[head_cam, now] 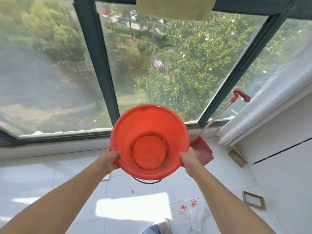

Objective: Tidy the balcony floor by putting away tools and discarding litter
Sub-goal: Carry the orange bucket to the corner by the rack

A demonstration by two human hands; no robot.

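An orange-red plastic bucket (149,141) is held up in front of me, its open mouth tilted toward the camera and its inside empty with a dark ring on the bottom. My left hand (110,159) grips the rim on the left and my right hand (191,160) grips the rim on the right. A dark wire handle hangs below the bucket. Behind its right side stands a red dustpan (203,152) with a long metal handle leaning against the window frame. A crumpled clear plastic bag (193,211) with red print lies on the white tiles at lower right.
Large green-framed windows (99,65) fill the far side above a low white sill. A white curtain (270,98) hangs at right. Two small wooden frames (253,200) lie on the floor by the right wall. A yellow cloth (175,7) hangs overhead. A small flat object pokes out under my left wrist.
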